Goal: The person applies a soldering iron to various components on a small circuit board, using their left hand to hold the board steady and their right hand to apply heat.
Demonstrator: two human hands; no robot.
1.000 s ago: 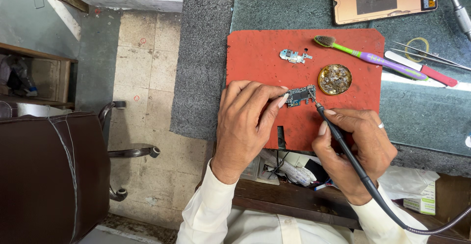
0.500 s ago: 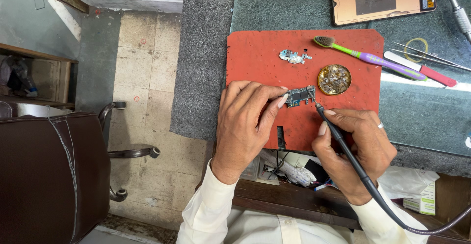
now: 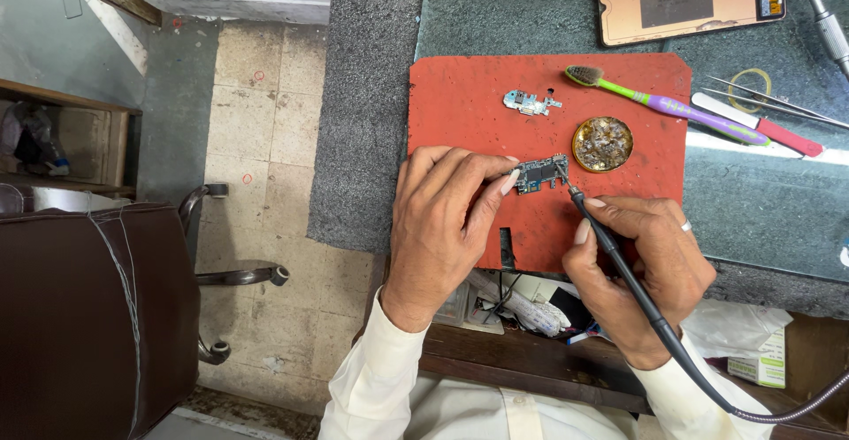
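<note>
Soldering iron tip at a small circuit board pinned on a red mat.

The left hand presses its fingers on the circuit board, holding it flat; the right hand is closed around the soldering iron, tip touching the board's right edge, so the work looks under way. Just beyond lie a round tin and a second small board; farther, a toothbrush. The red mat is bare left of the fingers; the counter edge falls beyond.

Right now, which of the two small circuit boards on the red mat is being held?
The darker circuit board nearer the person: the left hand pins it and the soldering iron tip meets it. The paler board lies untouched farther away.
</note>
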